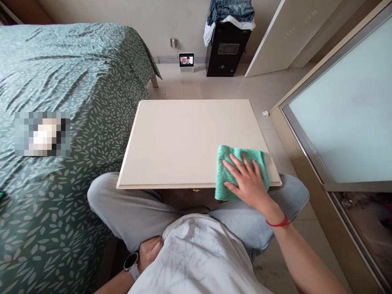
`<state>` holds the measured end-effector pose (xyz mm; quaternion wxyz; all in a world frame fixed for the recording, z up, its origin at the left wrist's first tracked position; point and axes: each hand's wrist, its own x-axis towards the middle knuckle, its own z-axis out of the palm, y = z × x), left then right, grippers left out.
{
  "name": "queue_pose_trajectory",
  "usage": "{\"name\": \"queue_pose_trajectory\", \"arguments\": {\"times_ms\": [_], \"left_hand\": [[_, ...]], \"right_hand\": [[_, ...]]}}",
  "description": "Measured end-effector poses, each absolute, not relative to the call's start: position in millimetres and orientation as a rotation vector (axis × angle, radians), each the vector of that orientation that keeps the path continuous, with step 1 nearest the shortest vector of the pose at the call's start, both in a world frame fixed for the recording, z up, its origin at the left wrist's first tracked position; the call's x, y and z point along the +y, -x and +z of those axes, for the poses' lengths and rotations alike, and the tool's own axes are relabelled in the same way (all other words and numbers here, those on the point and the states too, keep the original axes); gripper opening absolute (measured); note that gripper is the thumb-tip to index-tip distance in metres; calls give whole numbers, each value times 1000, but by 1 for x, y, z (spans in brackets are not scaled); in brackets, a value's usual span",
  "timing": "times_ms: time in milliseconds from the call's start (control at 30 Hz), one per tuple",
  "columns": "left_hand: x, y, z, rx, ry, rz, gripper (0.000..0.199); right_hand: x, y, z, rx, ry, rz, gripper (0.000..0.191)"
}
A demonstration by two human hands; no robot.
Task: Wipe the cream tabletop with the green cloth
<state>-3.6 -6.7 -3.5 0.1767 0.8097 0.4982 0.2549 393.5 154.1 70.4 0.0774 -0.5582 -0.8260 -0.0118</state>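
Note:
My right hand [247,181] lies flat with fingers spread on a green cloth [225,163]. The cloth covers the near right corner area of a pale cream tabletop [183,139], and part of it hangs over the front edge. Below that edge, a small brass-coloured fitting [196,190] shows. My left hand [150,252] rests by my left thigh, its fingers curled closed, with the fingertips hidden against my leg and shirt. A watch sits on that wrist, while a red string circles the right one.
On the left is a bed [101,102] with a leaf-patterned green cover and a blurred patch. A small screen [186,62] stands on the floor by the wall. Clothes lie on a black cabinet [226,53]. A frosted sliding door [343,102] stands at right.

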Motion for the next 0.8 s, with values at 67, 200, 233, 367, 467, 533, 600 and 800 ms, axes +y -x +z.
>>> {"name": "queue_pose_trajectory", "arguments": {"times_ms": [67, 200, 233, 367, 467, 533, 600, 800], "left_hand": [[-6, 3, -2, 1407, -2292, 723, 33], [-5, 5, -1, 1364, -2291, 704, 32], [-5, 5, -2, 1354, -2284, 695, 32], [-5, 6, -3, 1370, -2231, 673, 35], [-5, 7, -4, 1353, -2230, 688, 37], [-5, 8, -5, 1335, -2247, 686, 37], [-6, 9, -7, 1331, -2267, 673, 36], [-8, 11, -13, 1351, -2287, 662, 34]], "right_hand": [[154, -429, 65, -2412, 1746, -73, 65], [188, -476, 57, -2234, 1913, -36, 66], [204, -482, 57, -2192, 1947, -1, 67], [291, -487, 66, -2083, 2057, 179, 72], [357, -473, 84, -1935, 2180, 296, 72], [391, -458, 98, -1812, 2273, 353, 69], [417, -440, 110, -1724, 2349, 368, 69], [459, -344, 118, -1923, 2251, 305, 74]]}}
